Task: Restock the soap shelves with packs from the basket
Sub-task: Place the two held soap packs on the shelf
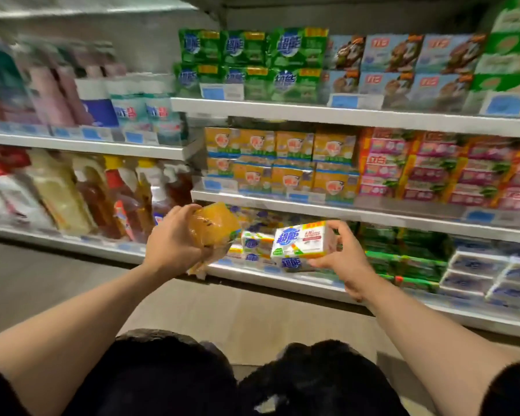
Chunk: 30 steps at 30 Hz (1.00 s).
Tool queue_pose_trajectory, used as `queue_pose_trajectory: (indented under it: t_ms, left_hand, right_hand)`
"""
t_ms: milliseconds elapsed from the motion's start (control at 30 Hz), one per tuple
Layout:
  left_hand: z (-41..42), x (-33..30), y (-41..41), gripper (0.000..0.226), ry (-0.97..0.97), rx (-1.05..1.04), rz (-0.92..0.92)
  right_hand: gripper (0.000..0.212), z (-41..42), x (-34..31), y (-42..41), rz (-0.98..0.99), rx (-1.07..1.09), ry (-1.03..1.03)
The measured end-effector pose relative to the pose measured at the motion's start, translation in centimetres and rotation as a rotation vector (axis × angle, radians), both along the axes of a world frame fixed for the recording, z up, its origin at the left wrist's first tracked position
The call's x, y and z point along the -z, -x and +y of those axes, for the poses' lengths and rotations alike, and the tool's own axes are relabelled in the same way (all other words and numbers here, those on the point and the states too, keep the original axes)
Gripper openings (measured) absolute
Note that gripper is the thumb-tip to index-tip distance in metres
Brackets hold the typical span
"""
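Observation:
My left hand grips a yellow soap pack in clear wrap, held up in front of the bottom shelf. My right hand holds a white soap pack with blue lettering by its right end, level with the same shelf. Behind both packs, several matching white packs stand on that bottom shelf. The basket is not in view. The picture is blurred by motion.
Yellow soap packs and pink packs fill the middle shelf; green packs sit above. Green and blue-white packs lie on the bottom right. Bottles line the left shelves. My dark-clothed knees are low in view.

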<state>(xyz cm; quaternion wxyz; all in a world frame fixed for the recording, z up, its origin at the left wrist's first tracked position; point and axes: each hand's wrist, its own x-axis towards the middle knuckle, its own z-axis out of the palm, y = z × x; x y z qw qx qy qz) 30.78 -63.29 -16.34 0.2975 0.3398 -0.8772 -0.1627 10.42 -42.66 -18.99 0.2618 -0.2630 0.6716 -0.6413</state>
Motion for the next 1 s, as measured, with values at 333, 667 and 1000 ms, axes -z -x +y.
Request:
queue_pose_trajectory:
  t_ms: [333,667,1000]
  left_hand:
    - [-7.5,9.7,0.4,0.09,-0.199,-0.199,0.163]
    - [-13.9,15.7,2.1,0.093,-0.231,-0.321,0.238]
    - [-17.3,20.2,3.5,0.087,-0.3,-0.409,0.187]
  right_hand:
    - [0.077,-12.9,8.5,1.6,0.014,-0.001,-0.031]
    - [0.076,-26.8,12.8,4.6,0.496,-0.251,-0.177]
    - [0.075,-31.1,15.9,8.3,0.933,-0.341,-0.587]
